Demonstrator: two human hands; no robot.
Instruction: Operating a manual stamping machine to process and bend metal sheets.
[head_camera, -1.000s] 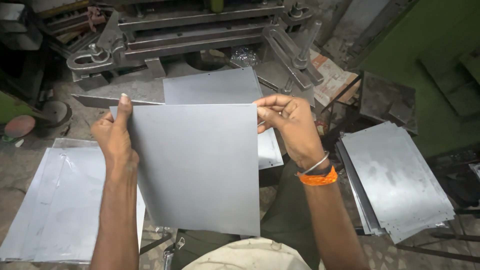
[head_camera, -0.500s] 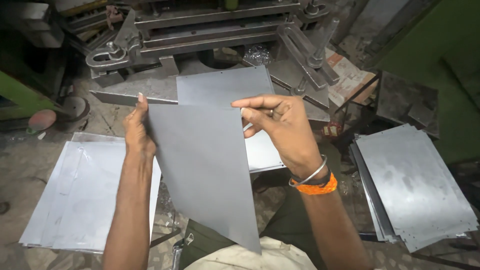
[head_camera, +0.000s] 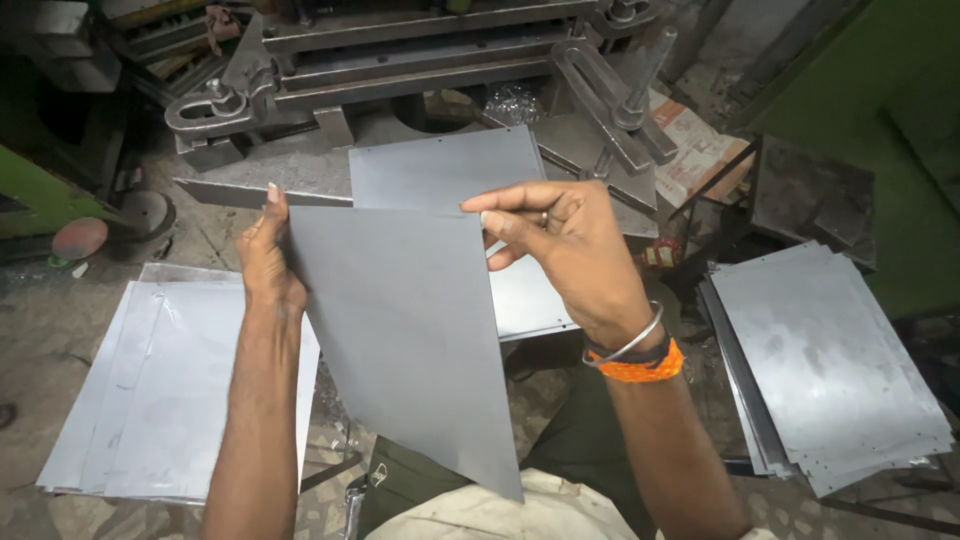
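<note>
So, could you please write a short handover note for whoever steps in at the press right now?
Left hand: grips the left top corner of the grey metal sheet, held up and tilted.
Right hand: pinches the sheet's right top corner.
Another sheet lies flat on the press bed.
Stacks: pale sheets on the left, punched sheets on the right.
Done: one sheet lifted clear of both stacks.
Left: the held sheet is not on the bed yet.

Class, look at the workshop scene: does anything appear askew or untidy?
The right stack is fanned out, its edges uneven. The held sheet hangs tilted, one corner pointing down, between the left hand and right hand.
</note>
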